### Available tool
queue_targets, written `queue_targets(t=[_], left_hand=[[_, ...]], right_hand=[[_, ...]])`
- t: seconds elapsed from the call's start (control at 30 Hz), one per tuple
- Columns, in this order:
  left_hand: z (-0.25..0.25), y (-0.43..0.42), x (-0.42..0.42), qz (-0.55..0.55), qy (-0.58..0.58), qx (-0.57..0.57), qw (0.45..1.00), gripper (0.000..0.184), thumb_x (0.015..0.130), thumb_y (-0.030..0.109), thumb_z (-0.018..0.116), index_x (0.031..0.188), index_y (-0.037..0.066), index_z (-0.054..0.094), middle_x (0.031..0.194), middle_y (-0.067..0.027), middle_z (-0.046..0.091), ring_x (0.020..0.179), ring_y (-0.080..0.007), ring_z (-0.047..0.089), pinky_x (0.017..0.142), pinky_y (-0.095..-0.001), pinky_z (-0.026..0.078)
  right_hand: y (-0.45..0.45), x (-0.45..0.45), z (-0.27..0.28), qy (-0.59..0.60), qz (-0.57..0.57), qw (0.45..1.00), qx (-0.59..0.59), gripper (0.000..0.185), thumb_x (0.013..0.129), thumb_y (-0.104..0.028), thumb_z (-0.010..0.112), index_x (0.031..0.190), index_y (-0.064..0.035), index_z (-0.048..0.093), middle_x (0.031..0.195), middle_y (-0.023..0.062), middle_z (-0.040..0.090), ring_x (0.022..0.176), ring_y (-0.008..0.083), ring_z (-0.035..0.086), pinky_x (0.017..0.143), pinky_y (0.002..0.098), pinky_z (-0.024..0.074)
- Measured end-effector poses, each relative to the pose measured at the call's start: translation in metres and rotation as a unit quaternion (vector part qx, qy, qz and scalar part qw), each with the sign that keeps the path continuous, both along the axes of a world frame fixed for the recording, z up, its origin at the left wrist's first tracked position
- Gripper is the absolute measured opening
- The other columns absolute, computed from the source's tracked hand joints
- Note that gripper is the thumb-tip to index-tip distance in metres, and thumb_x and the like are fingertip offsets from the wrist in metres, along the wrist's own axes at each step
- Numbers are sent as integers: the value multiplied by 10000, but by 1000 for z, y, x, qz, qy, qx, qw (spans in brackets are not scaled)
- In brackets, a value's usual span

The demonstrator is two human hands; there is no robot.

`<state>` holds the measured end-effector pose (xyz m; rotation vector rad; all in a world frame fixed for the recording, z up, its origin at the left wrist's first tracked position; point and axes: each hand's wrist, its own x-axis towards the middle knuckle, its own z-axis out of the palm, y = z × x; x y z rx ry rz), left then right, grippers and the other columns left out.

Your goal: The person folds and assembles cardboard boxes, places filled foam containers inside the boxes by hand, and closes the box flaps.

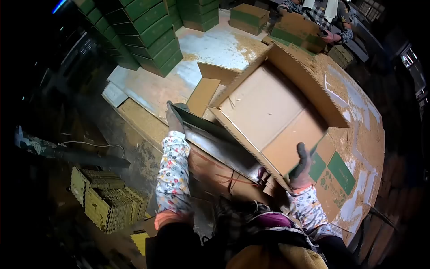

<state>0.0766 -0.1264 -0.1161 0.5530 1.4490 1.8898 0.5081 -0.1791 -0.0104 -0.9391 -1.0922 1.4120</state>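
Above the near side of the worktable [215, 49], an open cardboard box [277, 105] hangs tilted: your gloved right hand [302, 165] clasps its near edge, thumb inside, and your gloved left hand [176, 117] seems closed around the end of a green-faced flap [207, 123]. An uneven pull between the hands could crease that flap or twist the box loose, and the brown flaps [204, 96] just beyond might snag. Cardboard hides most of your fingers and the box's underside, and the co-worker [318, 12] opposite is cut off by the top edge.
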Motion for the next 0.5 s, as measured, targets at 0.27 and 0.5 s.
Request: queue_targets(t=[0.27,0.5], left_hand=[[-70,7,5,15,-110,44,993,604,993,425,219,1028,-34,609,780,-97,669,679,-204,620,700,-297,504],[-71,-24,47,74,500,-201,839,443,930,86,328,1308,-145,329,1259,-274,472,1169,-338,462,1003,-340,367]], right_hand=[[55,-28,-26,-128,12,986,102,580,817,-164,610,1330,-79,352,1029,111,594,919,212,606,779,319,520],[117,-127,-25,73,84,985,-134,788,743,-342,726,1336,16,350,1211,168,545,1054,250,539,911,344,424]])
